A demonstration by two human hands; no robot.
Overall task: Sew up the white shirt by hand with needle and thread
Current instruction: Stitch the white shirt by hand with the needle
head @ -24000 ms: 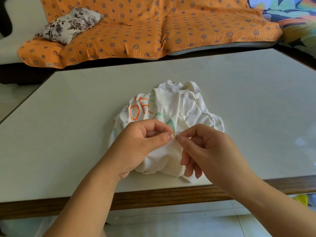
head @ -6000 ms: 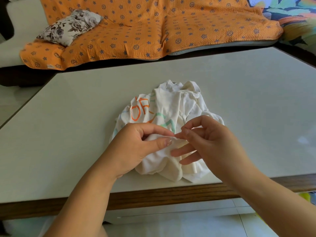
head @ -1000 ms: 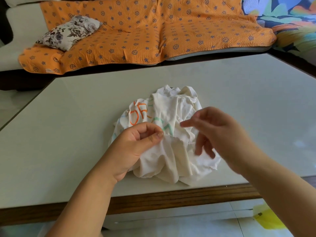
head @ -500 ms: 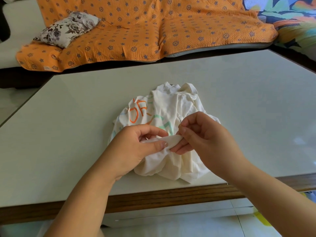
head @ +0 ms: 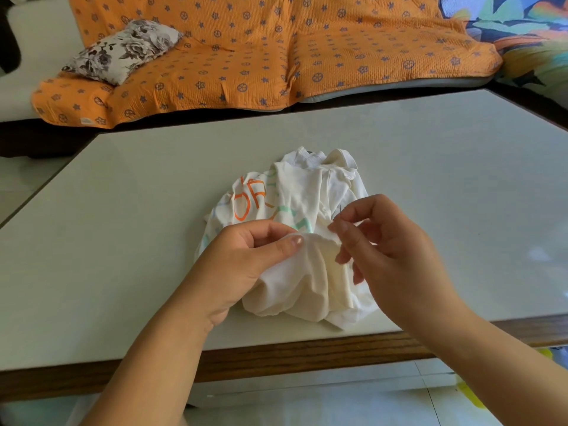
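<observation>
So the shirt (head: 307,195) is bunched up in a heap on the counter (head: 138,210), close to the near edge and roughly in the middle. It's white, with orange letters and a bit of mint green print showing on the folds at the left side, and the collar end points away toward the sofa (head: 276,56). The left hand (head: 246,259) comes in from the lower left and pinches a raised fold of the fabric between thumb and forefinger, right at the top of the heap, with the other fingers curled in underneath. The right hand (head: 390,250) is just beside it on the right, with thumb and forefinger pressed together on the needle (head: 341,208), which shows as a thin dark sliver poking up above the fingertips. The rest of that hand's fingers hang loosely, fanned out over the right side of the shirt. The two pinches sit very near each other on the same ridge of cloth. Thread is way too fine to make out here, honestly. The counter has a pale top and a brown wooden front edge. Behind it the sofa has an orange cover with little blue star shapes, and a flowered pillow (head: 123,50) lies at its left end.
</observation>
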